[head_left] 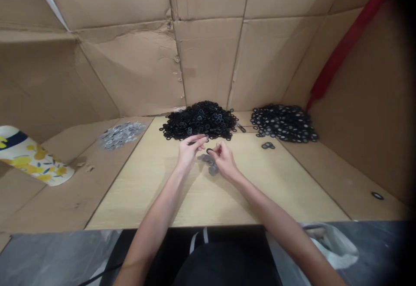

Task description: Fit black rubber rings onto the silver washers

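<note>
under the right hand (225, 159), grey discs (212, 170) lie partly hidden

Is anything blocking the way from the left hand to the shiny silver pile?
Nothing visible does: between the left hand and the silver pile there's mostly just yellow board. The flowery cylinder is farther left, past the pile.

Workshop-like corner, cardboard walls (208, 65) on three sides, pale board (211, 201), heap of black rings (202, 120), pile of silvery discs (122, 134)
</note>
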Demonstrator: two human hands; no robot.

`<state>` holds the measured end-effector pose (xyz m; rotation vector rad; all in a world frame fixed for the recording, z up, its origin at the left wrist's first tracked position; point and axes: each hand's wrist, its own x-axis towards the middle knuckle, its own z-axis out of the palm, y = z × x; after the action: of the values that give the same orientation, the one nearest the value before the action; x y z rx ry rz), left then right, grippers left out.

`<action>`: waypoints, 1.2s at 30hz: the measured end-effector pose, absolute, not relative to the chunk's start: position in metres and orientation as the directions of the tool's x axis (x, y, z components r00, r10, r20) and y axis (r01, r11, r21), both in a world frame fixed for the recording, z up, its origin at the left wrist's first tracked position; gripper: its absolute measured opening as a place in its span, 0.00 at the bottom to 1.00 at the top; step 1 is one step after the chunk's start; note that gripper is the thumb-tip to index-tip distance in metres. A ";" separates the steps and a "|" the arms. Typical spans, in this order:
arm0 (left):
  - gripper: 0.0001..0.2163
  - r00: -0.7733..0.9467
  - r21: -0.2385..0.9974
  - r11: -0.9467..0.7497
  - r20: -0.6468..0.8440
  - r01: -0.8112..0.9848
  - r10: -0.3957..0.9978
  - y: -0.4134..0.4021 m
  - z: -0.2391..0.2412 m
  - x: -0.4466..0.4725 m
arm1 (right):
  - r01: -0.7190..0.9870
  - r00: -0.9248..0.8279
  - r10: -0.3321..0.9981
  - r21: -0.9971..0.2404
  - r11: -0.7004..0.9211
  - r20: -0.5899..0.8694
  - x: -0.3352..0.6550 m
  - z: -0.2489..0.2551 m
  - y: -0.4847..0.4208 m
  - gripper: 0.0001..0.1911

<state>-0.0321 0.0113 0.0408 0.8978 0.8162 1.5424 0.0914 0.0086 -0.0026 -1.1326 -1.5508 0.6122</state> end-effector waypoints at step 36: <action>0.13 0.028 0.980 -0.196 0.195 0.032 0.980 0.010 0.027 -0.032 | -0.158 -0.136 0.964 -0.965 0.208 0.229 0.104 0.007 0.019 0.19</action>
<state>-0.0325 0.0096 0.0274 1.3913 1.1167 1.3171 0.1044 0.0190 0.0068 -0.8645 -1.3084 1.2160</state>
